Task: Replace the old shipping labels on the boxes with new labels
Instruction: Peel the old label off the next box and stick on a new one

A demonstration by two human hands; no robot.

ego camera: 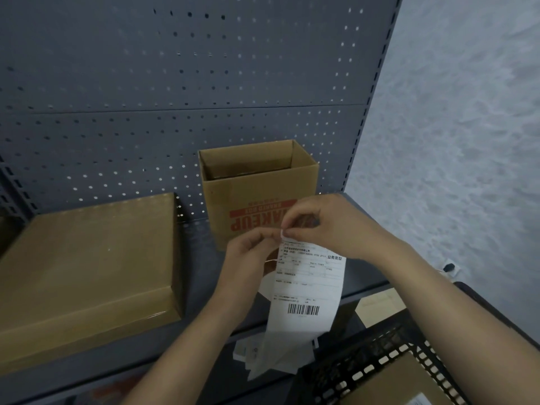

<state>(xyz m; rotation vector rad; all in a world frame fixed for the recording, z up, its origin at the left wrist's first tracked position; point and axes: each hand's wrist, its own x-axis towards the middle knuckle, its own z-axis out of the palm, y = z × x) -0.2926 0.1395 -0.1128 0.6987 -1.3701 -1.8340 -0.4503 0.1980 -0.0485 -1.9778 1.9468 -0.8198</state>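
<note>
- The new label (309,287) hangs just right of the frame's centre. It is a long white sheet with printed text up top and a barcode lower down, and its bottom end trails toward the lower edge.
- The left hand (248,258) has its fingers curled, with the fingertips pinching the label's upper left edge.
- The right hand (321,223) is curled too, its thumb and forefinger nipping the top corner, where a small flap of paper curls up. This looks like the sticker being started off its backing, though the split itself is too small to confirm.
- Handling, as a judgement: the sheet is very light, thin and limp. It will flop, curl and stick to itself once bare, so it is best held by the corners and edges, kept taut, with fingers off the adhesive.
- The open box (251,197), printed in red, stands behind the hands at the centre. It is stiff cardboard and probably light.
- A flat closed box (87,264) lies at the left on the grey shelf (204,331). No label shows on its top.
- White paper scraps (257,358) lie at the lower centre, beside a black crate (365,372) at the lower right that holds another carton (394,384).
</note>
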